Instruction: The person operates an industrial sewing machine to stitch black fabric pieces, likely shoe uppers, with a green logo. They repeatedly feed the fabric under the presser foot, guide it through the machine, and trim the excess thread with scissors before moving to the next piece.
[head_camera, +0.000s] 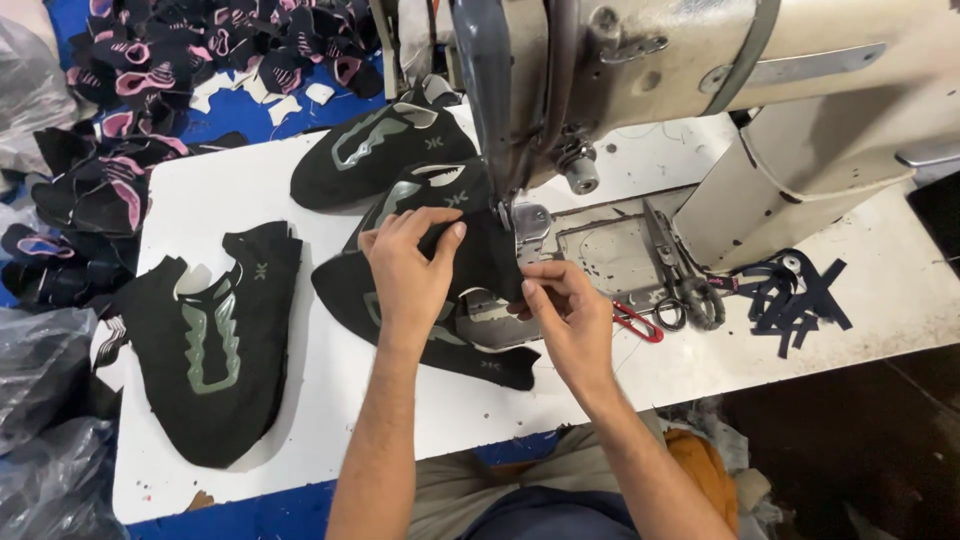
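A black fabric shoe upper (478, 262) with grey trim lies under the presser foot (505, 218) of an industrial sewing machine (700, 60). My left hand (408, 268) presses on the piece from the left, fingers curled over its edge beside the needle. My right hand (566, 315) pinches the piece's right edge just in front of the metal needle plate (600, 250). More of the same black piece (480, 362) trails toward the table's front edge.
A finished black upper (215, 350) lies at the left of the white table (330, 420), another (375, 150) behind. Scissors (672, 275), a red-handled snipper (637, 322) and dark blue strips (795, 295) sit at the right. Pink-and-black pieces (150, 70) are piled far left beside plastic bags (40, 420).
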